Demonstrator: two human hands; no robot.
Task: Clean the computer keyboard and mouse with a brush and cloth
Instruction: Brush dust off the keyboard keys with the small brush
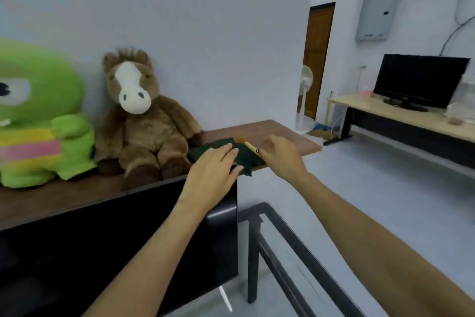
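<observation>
Cloth [231, 153], dark green, lying on brown worktop [282, 136] near its front edge, brush [248, 146] resting on top. Fetching step, by the look of it: left hand [209, 175] hovering just above cloth with fingers straight and together; right hand [279, 154] beside brush handle, fingers loosely curled, holding nothing. Next: pinch brush, gather cloth. Plush horse [144, 116] crowding left; worktop open to right, monitor [115, 244] below forearms
</observation>
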